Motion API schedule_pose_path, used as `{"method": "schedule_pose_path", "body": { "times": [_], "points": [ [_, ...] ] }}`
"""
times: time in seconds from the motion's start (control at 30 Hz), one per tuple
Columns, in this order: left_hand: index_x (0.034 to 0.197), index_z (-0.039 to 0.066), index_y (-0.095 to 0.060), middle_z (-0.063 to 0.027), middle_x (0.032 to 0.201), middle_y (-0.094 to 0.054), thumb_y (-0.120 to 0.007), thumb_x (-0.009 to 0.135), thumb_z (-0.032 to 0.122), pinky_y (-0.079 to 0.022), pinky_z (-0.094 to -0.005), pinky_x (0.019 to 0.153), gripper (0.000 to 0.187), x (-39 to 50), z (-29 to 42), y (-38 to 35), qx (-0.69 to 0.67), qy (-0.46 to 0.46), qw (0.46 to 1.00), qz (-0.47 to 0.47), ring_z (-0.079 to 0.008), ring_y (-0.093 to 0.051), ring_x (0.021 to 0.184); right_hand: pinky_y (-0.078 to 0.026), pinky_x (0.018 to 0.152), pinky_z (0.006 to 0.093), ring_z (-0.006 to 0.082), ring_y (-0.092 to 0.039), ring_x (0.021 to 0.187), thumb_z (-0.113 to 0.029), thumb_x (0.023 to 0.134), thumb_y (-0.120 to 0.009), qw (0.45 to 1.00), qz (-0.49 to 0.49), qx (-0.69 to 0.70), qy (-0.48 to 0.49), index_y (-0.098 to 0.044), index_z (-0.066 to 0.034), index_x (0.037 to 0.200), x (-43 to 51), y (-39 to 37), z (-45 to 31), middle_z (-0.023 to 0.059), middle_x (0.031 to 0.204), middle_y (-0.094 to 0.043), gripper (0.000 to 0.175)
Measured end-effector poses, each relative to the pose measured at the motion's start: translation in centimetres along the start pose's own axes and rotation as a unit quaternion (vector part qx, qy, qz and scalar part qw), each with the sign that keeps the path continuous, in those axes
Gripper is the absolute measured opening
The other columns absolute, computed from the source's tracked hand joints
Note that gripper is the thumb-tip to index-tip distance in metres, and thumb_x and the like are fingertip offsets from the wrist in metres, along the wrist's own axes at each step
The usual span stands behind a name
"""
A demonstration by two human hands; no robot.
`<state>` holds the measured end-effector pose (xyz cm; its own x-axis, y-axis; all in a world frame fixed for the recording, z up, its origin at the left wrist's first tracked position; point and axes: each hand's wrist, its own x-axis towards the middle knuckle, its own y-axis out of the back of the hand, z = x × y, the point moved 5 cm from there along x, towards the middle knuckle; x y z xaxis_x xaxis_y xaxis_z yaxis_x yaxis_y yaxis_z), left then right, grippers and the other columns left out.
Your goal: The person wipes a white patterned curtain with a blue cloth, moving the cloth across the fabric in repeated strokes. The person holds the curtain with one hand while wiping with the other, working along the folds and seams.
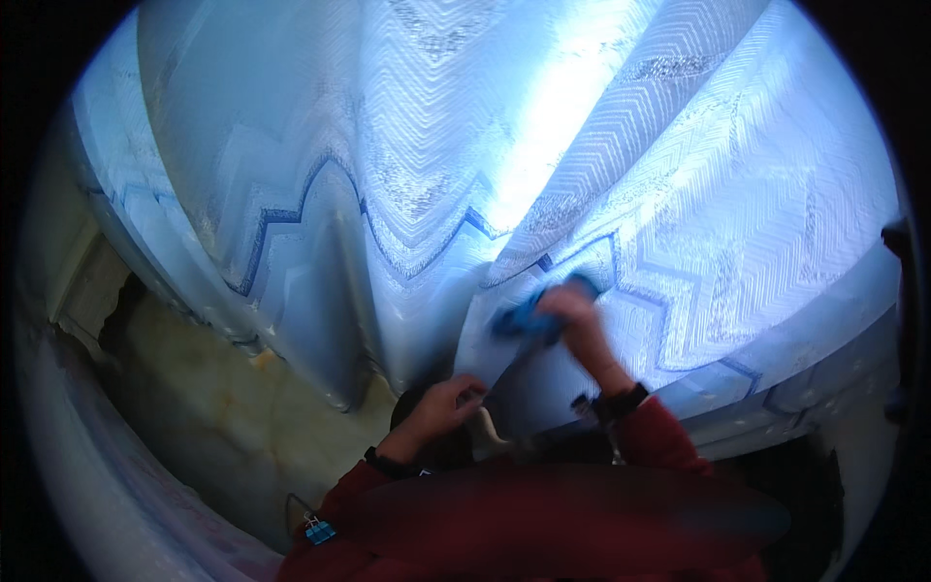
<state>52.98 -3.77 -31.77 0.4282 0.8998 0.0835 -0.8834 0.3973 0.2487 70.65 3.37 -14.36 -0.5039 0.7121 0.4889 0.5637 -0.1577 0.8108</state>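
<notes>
A pale curtain (436, 109) with zigzag bands hangs in deep folds before me. My right hand (571, 305) is raised against its lower part, closed around a blue handheld object (520, 316). Motion blur hides what kind of object this is. Lower and to the left, my left hand (440, 411) has its fingers bent at the curtain's bottom edge. Thumb and forefinger come close together there, but whether they pinch the fabric is unclear.
Marble-like flooring (240, 415) shows below the curtain at left. A blue binder clip (318, 529) sits by my red sleeve. Pale fabric (116, 465) curves along the lower left. Bright light (560, 109) glares through the curtain.
</notes>
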Motion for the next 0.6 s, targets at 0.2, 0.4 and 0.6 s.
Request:
{"method": "schedule_pose_path", "body": {
  "times": [0.2, 0.4, 0.6],
  "points": [
    [0.133, 0.006, -0.044, -0.0116, 0.120, -0.058, -0.075, 0.082, 0.017, -0.050, -0.0342, 0.087, 0.060, -1.6, -0.3, -2.0, -0.096, 0.013, 0.995, -0.037, -0.0204, -0.061, 0.102, -0.049, 0.075, 0.0264, 0.0138, -0.061, 0.083, 0.004, 0.080, -0.051, 0.799, -0.150, 0.408, -0.415, -0.068, -0.0031, 0.104, -13.9, -11.3, 3.5, 0.0059, 0.093, -0.066, 0.030],
    [0.138, 0.007, -0.038, -0.0146, 0.128, -0.052, -0.078, 0.079, 0.016, -0.048, -0.0369, 0.094, 0.072, -2.2, 1.8, -2.5, -0.094, -0.003, 0.995, -0.022, -0.0260, -0.056, 0.116, -0.047, 0.086, 0.0276, 0.0163, -0.059, 0.098, -0.007, 0.088, -0.056, 0.750, -0.146, 0.469, -0.444, -0.054, -0.0029, 0.126, -12.4, -9.3, 1.0, 0.0090, 0.110, -0.061, 0.038],
    [0.137, 0.009, -0.040, -0.0140, 0.125, -0.054, -0.077, 0.077, 0.012, -0.047, -0.0367, 0.094, 0.070, -3.0, 5.4, -1.8, 0.023, -0.133, 0.987, 0.082, -0.0317, -0.057, 0.115, -0.044, 0.094, 0.0294, 0.0188, -0.055, 0.110, -0.009, 0.087, -0.058, 0.751, -0.107, 0.522, -0.391, -0.045, -0.0010, 0.136, -10.9, -9.6, -1.7, 0.0110, 0.122, -0.057, 0.051]
  ]
}}
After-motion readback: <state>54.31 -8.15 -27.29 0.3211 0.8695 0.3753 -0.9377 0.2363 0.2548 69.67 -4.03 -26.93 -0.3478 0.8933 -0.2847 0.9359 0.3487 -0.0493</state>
